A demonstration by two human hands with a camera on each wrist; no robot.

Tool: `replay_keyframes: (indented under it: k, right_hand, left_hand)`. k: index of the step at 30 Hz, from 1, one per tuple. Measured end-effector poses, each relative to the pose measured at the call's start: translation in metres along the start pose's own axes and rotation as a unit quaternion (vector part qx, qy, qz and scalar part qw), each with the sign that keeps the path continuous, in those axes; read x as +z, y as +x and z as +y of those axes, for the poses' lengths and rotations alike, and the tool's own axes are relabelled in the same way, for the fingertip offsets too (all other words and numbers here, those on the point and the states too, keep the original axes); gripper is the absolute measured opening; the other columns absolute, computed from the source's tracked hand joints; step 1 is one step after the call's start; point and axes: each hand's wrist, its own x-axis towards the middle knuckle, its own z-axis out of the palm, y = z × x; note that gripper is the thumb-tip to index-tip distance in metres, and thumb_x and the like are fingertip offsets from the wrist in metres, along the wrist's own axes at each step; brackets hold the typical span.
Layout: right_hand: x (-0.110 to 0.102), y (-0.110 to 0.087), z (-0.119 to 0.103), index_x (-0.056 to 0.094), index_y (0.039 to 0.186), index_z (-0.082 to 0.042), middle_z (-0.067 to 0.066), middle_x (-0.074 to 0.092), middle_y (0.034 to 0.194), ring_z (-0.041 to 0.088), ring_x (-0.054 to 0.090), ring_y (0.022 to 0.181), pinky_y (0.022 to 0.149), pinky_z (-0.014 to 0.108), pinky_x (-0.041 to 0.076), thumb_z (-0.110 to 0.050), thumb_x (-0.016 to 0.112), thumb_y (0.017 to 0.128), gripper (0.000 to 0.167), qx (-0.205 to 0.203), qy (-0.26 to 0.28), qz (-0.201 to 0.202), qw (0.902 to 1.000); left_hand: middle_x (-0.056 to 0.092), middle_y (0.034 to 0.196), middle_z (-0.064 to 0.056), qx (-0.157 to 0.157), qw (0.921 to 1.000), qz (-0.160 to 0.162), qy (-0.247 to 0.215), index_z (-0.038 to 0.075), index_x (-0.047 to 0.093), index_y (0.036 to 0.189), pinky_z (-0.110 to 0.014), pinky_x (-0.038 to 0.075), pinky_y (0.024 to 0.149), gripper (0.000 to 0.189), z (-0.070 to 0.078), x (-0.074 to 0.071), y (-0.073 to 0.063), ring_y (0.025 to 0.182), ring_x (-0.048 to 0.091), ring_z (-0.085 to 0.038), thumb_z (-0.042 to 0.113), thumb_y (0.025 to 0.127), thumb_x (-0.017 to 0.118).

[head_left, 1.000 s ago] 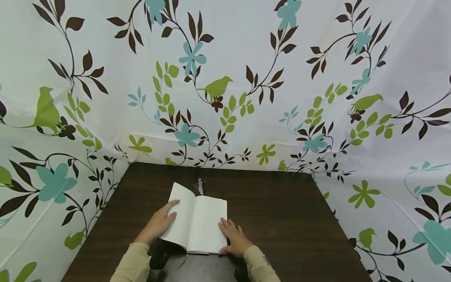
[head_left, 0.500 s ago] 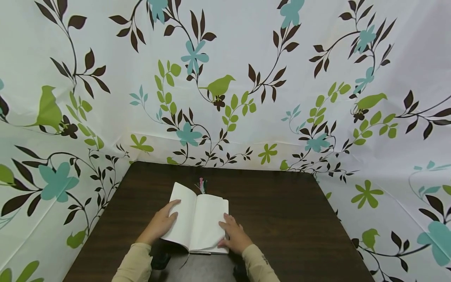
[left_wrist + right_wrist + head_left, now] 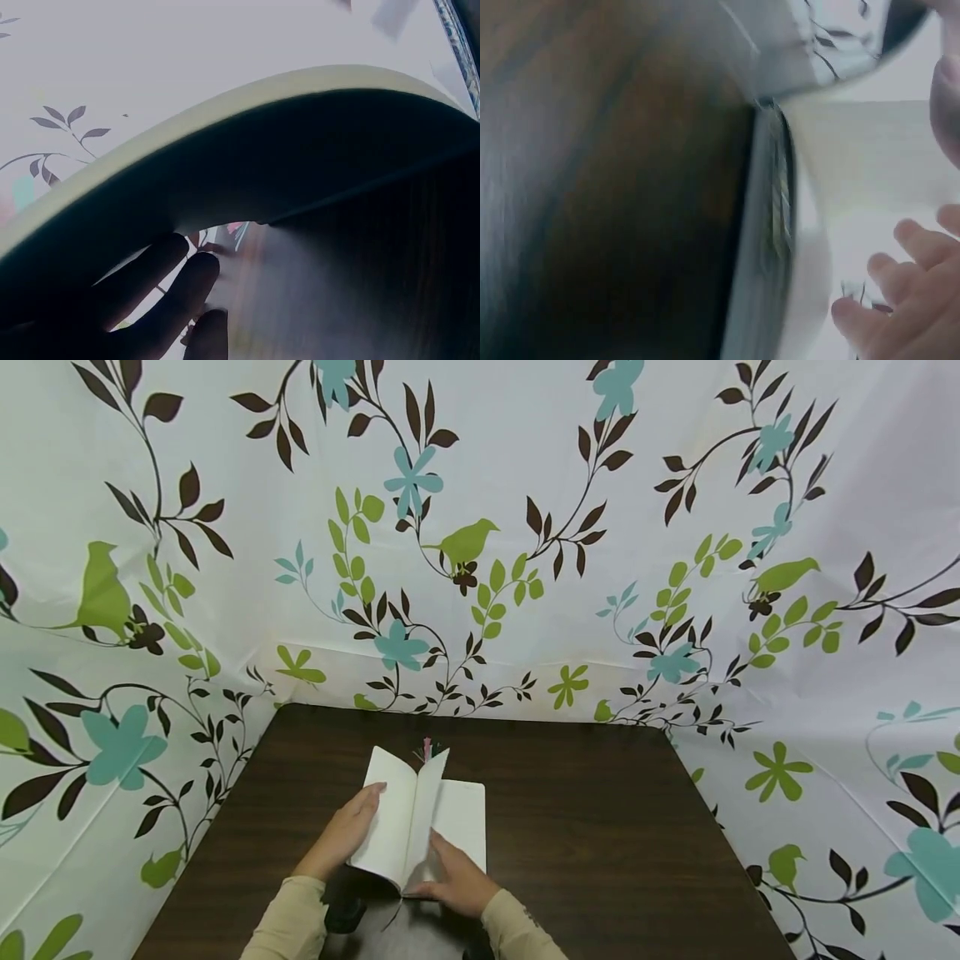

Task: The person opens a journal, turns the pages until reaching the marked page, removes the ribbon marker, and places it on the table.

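An open notebook (image 3: 467,814) with blank white pages lies near the table's front. My left hand (image 3: 345,835) holds its raised left side, thumb over the page and other fingers underneath; in the left wrist view those fingers (image 3: 199,274) show dark below the curved page block. A leaf (image 3: 427,806) stands almost upright near the spine. Against its right side is my right hand (image 3: 459,881), thumb and fingers spread, partly behind the leaf. The right wrist view shows loosely extended fingers (image 3: 900,292) beside the blurred notebook edge (image 3: 769,225).
Pink and dark ribbon-like strands (image 3: 427,750) stick out past the notebook's top. A thin cord (image 3: 392,914) hangs at its bottom edge. The dark wooden table (image 3: 600,827) meets a white leaf-and-bird patterned sheet (image 3: 525,552) at the back and sides.
My right hand has moved left from the right page's outer edge, and a leaf has lifted from flat to nearly upright. The left hand stays about where it was.
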Motion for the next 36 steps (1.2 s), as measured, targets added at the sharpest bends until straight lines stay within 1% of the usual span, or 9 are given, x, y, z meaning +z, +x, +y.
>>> replay_keyframes:
  k: [4,7,10,14,19,22,26,32,36]
  right_hand:
    - [0.015,0.006,-0.008,0.03,0.16,-0.015,0.011,0.032,0.163,0.028,0.034,0.148,0.111,0.055,0.037,-0.041,0.068,0.096,0.079,-0.032,-0.102,-0.035,0.9937]
    - [0.022,0.008,-0.01,0.03,0.161,-0.023,0.006,0.03,0.165,0.027,0.033,0.149,0.109,0.065,0.035,-0.043,0.066,0.098,0.075,-0.029,-0.131,-0.044,0.99]
    - [0.025,0.008,-0.008,0.029,0.161,-0.025,0.004,0.029,0.166,0.03,0.032,0.149,0.108,0.068,0.033,-0.043,0.065,0.098,0.075,-0.025,-0.139,-0.043,0.9891]
    - [0.025,0.007,-0.003,0.03,0.161,-0.023,0.004,0.03,0.166,0.034,0.031,0.149,0.111,0.065,0.032,-0.04,0.064,0.099,0.072,-0.026,-0.133,-0.049,0.9895]
    - [0.018,0.004,0.006,0.04,0.156,-0.016,0.01,0.035,0.162,0.035,0.033,0.148,0.112,0.059,0.034,-0.036,0.063,0.101,0.064,-0.005,-0.143,-0.042,0.9889]
    - [0.011,-0.001,0.017,0.047,0.152,-0.014,0.013,0.037,0.161,0.034,0.033,0.148,0.113,0.056,0.034,-0.034,0.065,0.099,0.06,0.017,-0.174,-0.04,0.9837]
    - [0.001,-0.012,0.034,0.05,0.15,-0.013,0.013,0.037,0.161,0.033,0.032,0.149,0.114,0.056,0.034,-0.037,0.068,0.097,0.061,0.041,-0.2,-0.035,0.9784]
    - [-0.016,-0.024,0.054,0.047,0.152,-0.012,0.012,0.033,0.164,0.035,0.029,0.15,0.111,0.068,0.028,-0.041,0.072,0.092,0.071,0.093,-0.157,-0.026,0.9829]
    - [-0.033,-0.03,0.062,0.044,0.154,-0.009,0.011,0.031,0.164,0.035,0.026,0.151,0.114,0.067,0.024,-0.037,0.077,0.088,0.079,0.115,-0.111,-0.042,0.9863]
  left_hand:
    - [0.042,0.153,-0.027,-0.008,0.9999,-0.005,-0.007,0.0,0.041,0.152,-0.06,0.037,0.108,0.06,0.0,0.0,0.0,0.136,0.045,-0.045,0.043,0.111,0.031]
    - [0.041,0.152,-0.031,-0.016,0.9998,-0.006,-0.008,-0.001,0.033,0.154,-0.059,0.046,0.099,0.064,-0.001,0.0,0.002,0.129,0.051,-0.045,0.045,0.109,0.038]
    - [0.038,0.152,-0.035,-0.023,0.9997,-0.005,0.002,-0.002,0.025,0.157,-0.055,0.05,0.092,0.063,-0.001,0.0,0.003,0.122,0.054,-0.045,0.032,0.108,0.046]
    - [0.027,0.158,-0.034,-0.016,0.9998,-0.01,0.006,0.002,0.014,0.161,-0.055,0.047,0.094,0.069,-0.005,-0.004,0.004,0.123,0.051,-0.045,0.006,0.1,0.046]
    - [0.006,0.166,-0.027,-0.009,0.9987,-0.045,-0.023,0.01,0.0,0.164,-0.059,0.035,0.106,0.079,-0.007,-0.011,0.005,0.14,0.033,-0.047,-0.002,0.098,0.041]
    - [0.001,0.167,-0.025,-0.015,0.9975,-0.063,-0.031,0.012,0.001,0.164,-0.061,0.032,0.108,0.077,-0.008,-0.013,0.005,0.145,0.024,-0.047,0.0,0.099,0.041]
    - [0.007,0.166,-0.027,-0.019,0.9967,-0.073,-0.03,0.008,0.011,0.163,-0.063,0.028,0.111,0.07,-0.014,-0.015,0.006,0.146,0.021,-0.047,0.002,0.101,0.042]
    - [0.014,0.166,-0.027,-0.021,0.9967,-0.075,-0.024,0.006,0.019,0.161,-0.061,0.026,0.112,0.063,-0.021,-0.018,0.005,0.146,0.023,-0.043,0.005,0.103,0.045]
    - [0.015,0.166,-0.026,-0.02,0.9967,-0.077,-0.015,0.009,0.02,0.162,-0.062,0.028,0.111,0.064,-0.021,-0.019,0.004,0.147,0.024,-0.045,0.012,0.105,0.051]
